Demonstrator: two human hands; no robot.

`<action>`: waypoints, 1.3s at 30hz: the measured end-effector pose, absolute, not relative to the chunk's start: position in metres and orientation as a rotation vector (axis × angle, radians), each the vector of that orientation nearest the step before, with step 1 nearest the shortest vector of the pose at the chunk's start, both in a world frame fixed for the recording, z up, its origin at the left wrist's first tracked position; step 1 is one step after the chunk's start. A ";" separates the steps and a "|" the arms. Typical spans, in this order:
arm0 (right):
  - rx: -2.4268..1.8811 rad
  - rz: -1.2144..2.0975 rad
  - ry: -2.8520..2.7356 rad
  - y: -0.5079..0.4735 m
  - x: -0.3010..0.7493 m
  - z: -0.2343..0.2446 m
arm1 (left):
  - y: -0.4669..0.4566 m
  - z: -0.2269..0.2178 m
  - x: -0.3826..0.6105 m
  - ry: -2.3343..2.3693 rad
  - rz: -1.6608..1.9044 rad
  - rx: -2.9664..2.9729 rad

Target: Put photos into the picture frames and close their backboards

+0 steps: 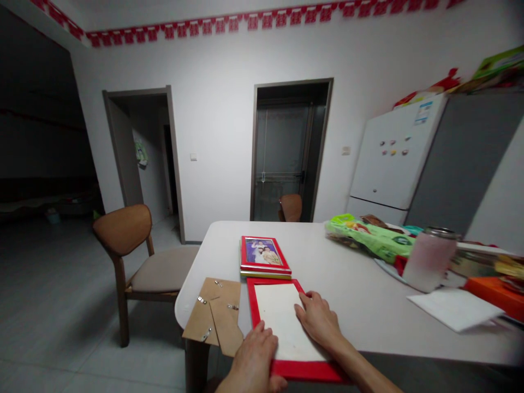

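A red picture frame lies face down at the near edge of the white table, with a white sheet inside it. My left hand grips the frame's near left corner, fingers curled over the edge. Resting flat on the sheet's right side is my right hand, fingers stretched out toward the frame's right rail. Left of the frame lies a brown cardboard backing board with metal clips. Beyond the frame sits a small stack of red frames, the top one showing a photo.
A green snack bag, a pinkish jar, a white paper and an orange box crowd the table's right side. A wooden chair stands left of the table. A white fridge stands behind, two doorways beyond.
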State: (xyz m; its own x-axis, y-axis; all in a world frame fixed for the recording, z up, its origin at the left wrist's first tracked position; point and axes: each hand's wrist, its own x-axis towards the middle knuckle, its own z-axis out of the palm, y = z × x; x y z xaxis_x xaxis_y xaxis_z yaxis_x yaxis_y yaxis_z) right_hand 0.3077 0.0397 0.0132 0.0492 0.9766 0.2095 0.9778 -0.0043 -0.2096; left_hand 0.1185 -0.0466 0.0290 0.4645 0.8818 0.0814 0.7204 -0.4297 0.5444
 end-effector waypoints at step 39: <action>-1.325 0.348 -2.236 -0.003 0.167 0.033 | -0.034 0.029 0.016 2.084 0.559 2.132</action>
